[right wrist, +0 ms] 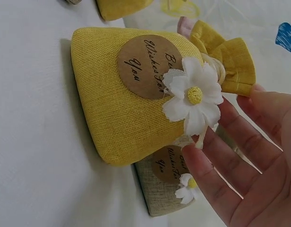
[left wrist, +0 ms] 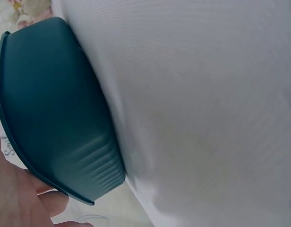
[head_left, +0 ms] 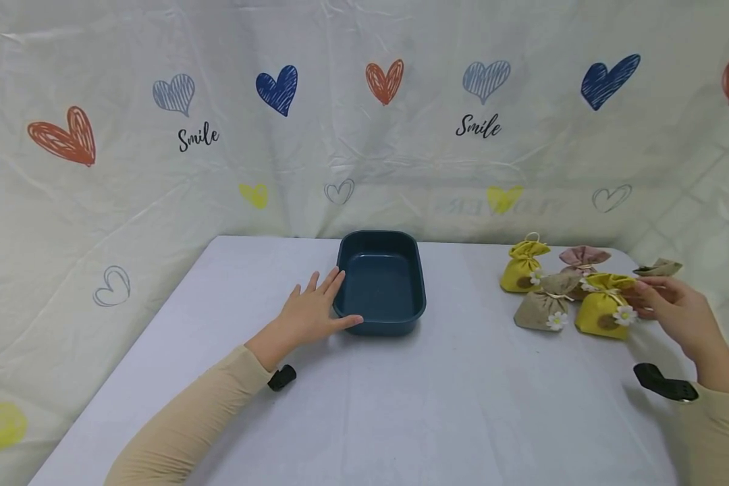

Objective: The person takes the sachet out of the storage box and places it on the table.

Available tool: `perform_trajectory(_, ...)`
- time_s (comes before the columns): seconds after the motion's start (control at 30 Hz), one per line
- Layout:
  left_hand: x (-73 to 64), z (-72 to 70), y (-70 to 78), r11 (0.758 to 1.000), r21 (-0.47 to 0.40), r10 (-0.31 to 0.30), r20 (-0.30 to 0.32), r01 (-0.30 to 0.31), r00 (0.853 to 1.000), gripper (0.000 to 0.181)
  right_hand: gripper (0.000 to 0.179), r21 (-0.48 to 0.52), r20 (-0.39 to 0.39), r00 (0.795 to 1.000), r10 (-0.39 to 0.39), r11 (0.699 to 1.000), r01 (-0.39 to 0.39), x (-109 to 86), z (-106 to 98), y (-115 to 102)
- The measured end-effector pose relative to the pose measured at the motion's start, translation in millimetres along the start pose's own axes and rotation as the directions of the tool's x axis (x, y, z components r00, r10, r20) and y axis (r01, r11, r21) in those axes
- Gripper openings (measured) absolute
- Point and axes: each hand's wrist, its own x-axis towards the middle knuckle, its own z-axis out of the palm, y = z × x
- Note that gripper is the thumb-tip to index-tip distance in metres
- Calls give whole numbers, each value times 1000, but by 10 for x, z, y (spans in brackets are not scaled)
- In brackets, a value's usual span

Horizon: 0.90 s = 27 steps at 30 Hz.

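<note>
My left hand [head_left: 308, 313] lies at the left side of a dark teal rectangular basin [head_left: 381, 327], its fingers spread along the rim and the thumb over the near corner. In the left wrist view, that hand is at the rim of the basin [left wrist: 55, 104]. My right hand [head_left: 683, 314] is beside a yellow cloth pouch [head_left: 598, 317] standing on the table. In the right wrist view, the thumb meets the ruffled top of the yellow pouch [right wrist: 102, 94], while the relaxed fingers reach behind its white flower [right wrist: 197, 97].
Around the yellow pouch stand a beige pouch [head_left: 537, 307], a second yellow pouch [head_left: 516, 273] and a pink pouch [head_left: 583, 256]. Another grey-beige pouch [head_left: 659, 268] is partly hidden behind my right hand. A heart-printed curtain [head_left: 340, 148] hangs behind the white table [head_left: 401, 405].
</note>
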Motion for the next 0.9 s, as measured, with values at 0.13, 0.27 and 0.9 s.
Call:
perform_trajectory(0.13, 1, 8, -8, 1000, -2, 8, 0, -8, 1000, 105, 54, 2, 8, 1000, 0, 1000, 0, -22, -13, 45)
perform_trajectory(0.27, -4, 4, -16, 1000, -1, 11, 3, -11, 1000, 104, 51, -4, 3, 1000, -22, 1000, 22, -42, -28, 58)
perform_trajectory(0.9, 24, -74, -80, 1000, 16, 17, 16, -17, 1000, 97, 44, -49, -48, 993, -105, 994, 102, -103, -43, -431)
